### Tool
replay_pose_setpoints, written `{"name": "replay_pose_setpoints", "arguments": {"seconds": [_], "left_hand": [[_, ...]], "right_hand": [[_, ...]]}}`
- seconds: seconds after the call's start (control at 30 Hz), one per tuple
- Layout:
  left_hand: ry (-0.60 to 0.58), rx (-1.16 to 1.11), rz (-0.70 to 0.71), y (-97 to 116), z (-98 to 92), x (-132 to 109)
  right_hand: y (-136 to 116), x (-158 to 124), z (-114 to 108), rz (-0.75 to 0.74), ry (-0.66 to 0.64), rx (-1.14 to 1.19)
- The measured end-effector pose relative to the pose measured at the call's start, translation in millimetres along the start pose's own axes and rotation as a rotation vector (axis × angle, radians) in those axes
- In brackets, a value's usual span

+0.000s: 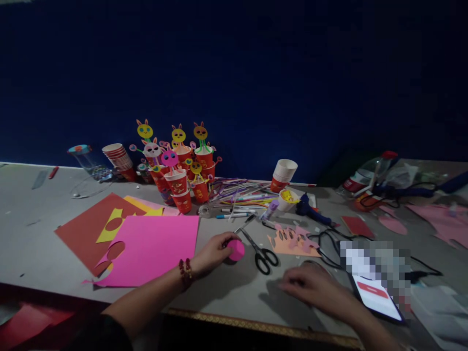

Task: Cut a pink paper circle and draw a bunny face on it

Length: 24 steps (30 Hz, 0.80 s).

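My left hand (pixel 215 253), with red bead bracelets at the wrist, pinches a small pink paper circle (pixel 237 250) just above the table. Beside it lie black-handled scissors (pixel 265 258), blades pointing away to the upper left. To the right of the scissors my right hand (pixel 307 283) hovers with its fingers curled in; no object shows in them. A large pink paper sheet (pixel 157 248) with round cut-outs at its left edge lies left of my left hand. Cut orange paper (pixel 292 243) with pink scraps rests beyond my right hand.
Red paper cups with bunny-faced figures (pixel 179 185) stand at the back, near scattered pipe cleaners and markers (pixel 237 195). A blue glue gun (pixel 310 210), black cables, a lit phone (pixel 378 295) and a plastic bottle (pixel 369 173) occupy the right. Stacked cups (pixel 119 161) stand back left.
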<state>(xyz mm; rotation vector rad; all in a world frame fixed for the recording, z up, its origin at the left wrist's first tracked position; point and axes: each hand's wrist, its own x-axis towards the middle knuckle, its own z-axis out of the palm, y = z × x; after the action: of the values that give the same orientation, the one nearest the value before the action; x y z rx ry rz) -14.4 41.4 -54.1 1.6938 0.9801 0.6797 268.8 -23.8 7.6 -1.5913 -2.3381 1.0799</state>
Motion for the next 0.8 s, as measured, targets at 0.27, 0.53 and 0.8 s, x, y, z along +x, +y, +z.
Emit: {"name": "replay_pose_setpoints", "arguments": {"seconds": [0.27, 0.53, 0.8], "left_hand": [[0.139, 0.054, 0.054, 0.4, -15.8, -2.2], [0.248, 0.070, -0.011, -19.6, -45.9, -14.0], [0.161, 0.079, 0.007, -13.2, -33.7, -7.8]], "right_hand": [[-27.3, 74.6, 54.2, -0.208, 0.322, 0.056], [-28.1, 59.7, 92.9, -0.452, 0.286, -0.097], [-25.8, 36.7, 76.7, -0.458, 0.230, -0.069]]}}
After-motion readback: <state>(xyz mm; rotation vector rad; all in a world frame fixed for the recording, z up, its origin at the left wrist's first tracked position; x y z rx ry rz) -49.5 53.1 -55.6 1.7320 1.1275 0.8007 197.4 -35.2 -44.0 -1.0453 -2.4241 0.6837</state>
